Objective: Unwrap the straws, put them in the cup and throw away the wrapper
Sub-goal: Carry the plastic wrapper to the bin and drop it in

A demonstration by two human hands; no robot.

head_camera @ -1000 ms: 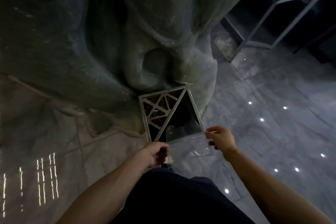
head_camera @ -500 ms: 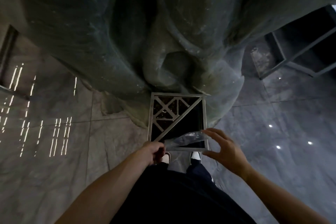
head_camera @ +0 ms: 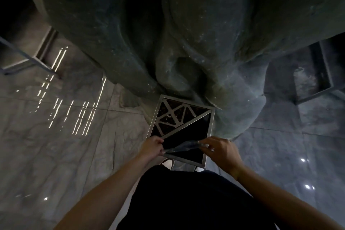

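Both hands, left hand and right hand, pinch the wrapper above the bin; uneven release risks it drifting beyond the rim.

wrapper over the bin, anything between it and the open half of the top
Nothing visible. Both hands, left and right, hold the clear wrapper stretched above the bin, directly over its dark open half. The patterned metal grille covers only the far half.

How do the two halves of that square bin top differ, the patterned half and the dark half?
The patterned half of the bin top is closed by a metal lattice of crossing bars; the dark half is an open black gap. The patterned half lies farther from the person; the dark half lies nearer, under the clear wrapper. Both are triangles sharing one diagonal bar.
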